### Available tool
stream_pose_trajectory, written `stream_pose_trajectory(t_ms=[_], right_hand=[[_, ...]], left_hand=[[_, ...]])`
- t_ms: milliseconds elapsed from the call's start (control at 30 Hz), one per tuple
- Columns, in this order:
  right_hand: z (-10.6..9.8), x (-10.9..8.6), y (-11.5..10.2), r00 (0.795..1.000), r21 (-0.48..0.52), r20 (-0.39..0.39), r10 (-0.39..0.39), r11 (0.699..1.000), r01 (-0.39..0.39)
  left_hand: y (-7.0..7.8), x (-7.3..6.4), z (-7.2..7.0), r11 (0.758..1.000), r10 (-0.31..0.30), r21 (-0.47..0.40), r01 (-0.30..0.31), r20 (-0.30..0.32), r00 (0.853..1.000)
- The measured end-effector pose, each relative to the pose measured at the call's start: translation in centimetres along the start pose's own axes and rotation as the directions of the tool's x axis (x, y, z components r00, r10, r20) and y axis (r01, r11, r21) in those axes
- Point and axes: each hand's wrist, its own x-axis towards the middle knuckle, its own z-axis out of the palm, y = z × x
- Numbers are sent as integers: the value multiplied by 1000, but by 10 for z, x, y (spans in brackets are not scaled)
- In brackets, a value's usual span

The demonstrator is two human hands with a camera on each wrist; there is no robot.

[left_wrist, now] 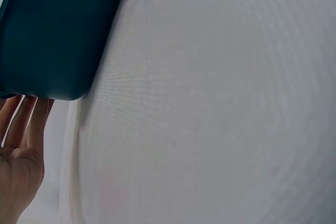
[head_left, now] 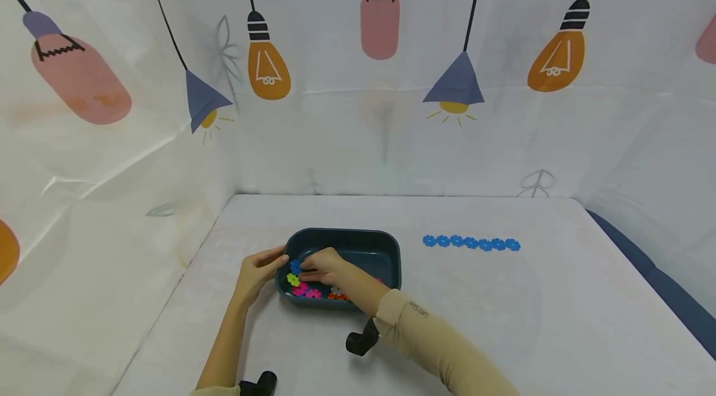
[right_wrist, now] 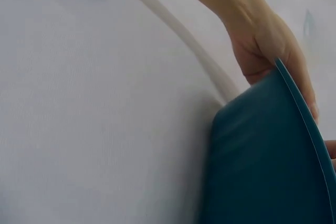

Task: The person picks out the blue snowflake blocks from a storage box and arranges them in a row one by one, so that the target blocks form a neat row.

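Note:
A dark teal plastic tray point(head_left: 366, 239) sits on the white table, holding small flower-shaped plastic pieces. My left hand point(head_left: 258, 270) grips its left end, thumb at the rim and fingers along the outside wall; the left wrist view shows those fingers point(left_wrist: 37, 124) against the tray. My right hand point(head_left: 327, 267) reaches inside, its fingertips apart beside a blue flower piece point(head_left: 295, 267) and a yellow-green one point(head_left: 293, 280). Pink pieces point(head_left: 313, 293) lie near the front wall, with orange and white ones point(head_left: 337, 292) partly under the right wrist. In the right wrist view the tray wall hides most of the right hand.
To the right of the tray, a row of several blue flower pieces point(head_left: 471, 242) lies on the white table point(head_left: 503, 321). Behind stands a white sheet point(head_left: 335, 135) printed with lamps. A black wrist mount point(head_left: 363, 339) hangs below the right forearm.

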Motion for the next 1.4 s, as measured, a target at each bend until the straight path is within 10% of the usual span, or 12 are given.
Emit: stream_pose_trajectory(t_ms=[767,1400], right_hand=[[19,3,4,986,-181,-5,-167,970,163],[-49,-14,-19,950,-64,130,-283,954,293]], left_hand=[[0,0,-1,999,42,-22,-42,20,999],[-1,1,1,1000,4,15,-4,-20,1000]])
